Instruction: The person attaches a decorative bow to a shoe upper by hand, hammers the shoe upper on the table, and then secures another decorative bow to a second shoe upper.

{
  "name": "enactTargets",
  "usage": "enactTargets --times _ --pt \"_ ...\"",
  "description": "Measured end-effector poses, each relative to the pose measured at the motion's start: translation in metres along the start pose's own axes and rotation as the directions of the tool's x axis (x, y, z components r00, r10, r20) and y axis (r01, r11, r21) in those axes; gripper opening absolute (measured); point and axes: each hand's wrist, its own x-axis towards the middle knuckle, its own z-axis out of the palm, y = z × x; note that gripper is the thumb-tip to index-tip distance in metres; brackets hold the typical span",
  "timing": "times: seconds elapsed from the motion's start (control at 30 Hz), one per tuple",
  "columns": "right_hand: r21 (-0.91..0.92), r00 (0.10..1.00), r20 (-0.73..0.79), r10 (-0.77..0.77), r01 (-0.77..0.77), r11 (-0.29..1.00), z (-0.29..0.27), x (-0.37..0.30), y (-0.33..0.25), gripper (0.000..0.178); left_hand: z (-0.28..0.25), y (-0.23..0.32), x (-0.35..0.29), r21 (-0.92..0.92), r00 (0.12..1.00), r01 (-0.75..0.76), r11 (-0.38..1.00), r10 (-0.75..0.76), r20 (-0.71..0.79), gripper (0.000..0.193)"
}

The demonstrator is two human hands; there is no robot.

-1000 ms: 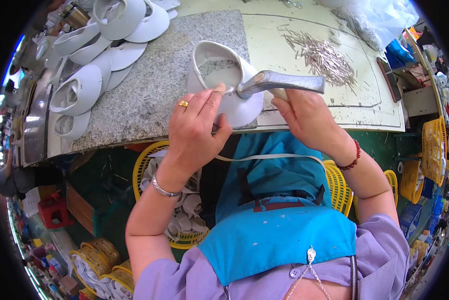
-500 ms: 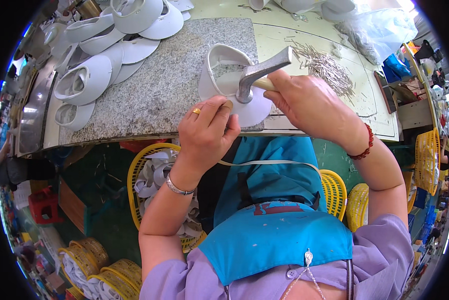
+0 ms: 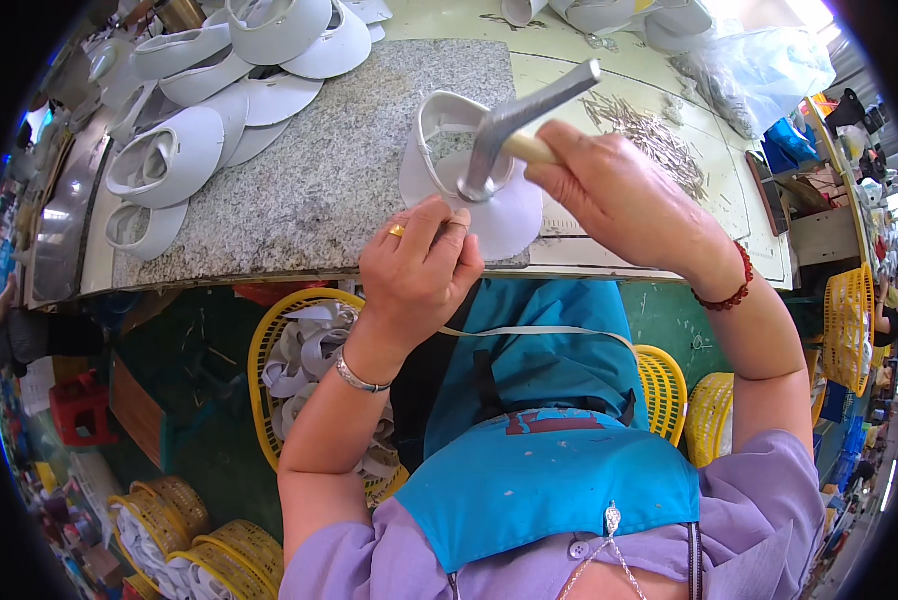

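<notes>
Two hands (image 3: 419,258) (image 3: 624,200), one hammer (image 3: 486,155), one visor-shaped piece (image 3: 516,218)

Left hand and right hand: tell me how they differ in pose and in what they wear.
The left hand is bunched at the near side of a white visor; the right hand grips the handle of a hammer. The left hand has a silver-coloured bangle at its wrist, the right hand a red beaded bracelet. Both are ungloved.
</notes>
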Motion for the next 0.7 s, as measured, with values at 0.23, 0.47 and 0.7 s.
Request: enactTargets --times 0.23,0.47,0.7 --pt "0.075 0.997 -0.047 0.063 -0.060 0.995 0.025 -0.005 0.023 0.026 0.001 -0.001 -0.001 0.050 1.000 -0.018 0.999 0.018 -0.010 0.019" --pt "0.183 0.995 -0.071 0.072 -0.058 0.981 0.005 -0.004 0.002 0.029 0.003 0.000 -0.003 0.036 0.999 -0.006 0.999 0.008 -0.034 0.018" --pt "0.176 0.998 -0.030 0.063 -0.056 0.983 0.014 -0.007 0.016 0.029 0.005 0.000 -0.005 0.031 0.999 -0.018 0.999 0.019 -0.034 0.020"
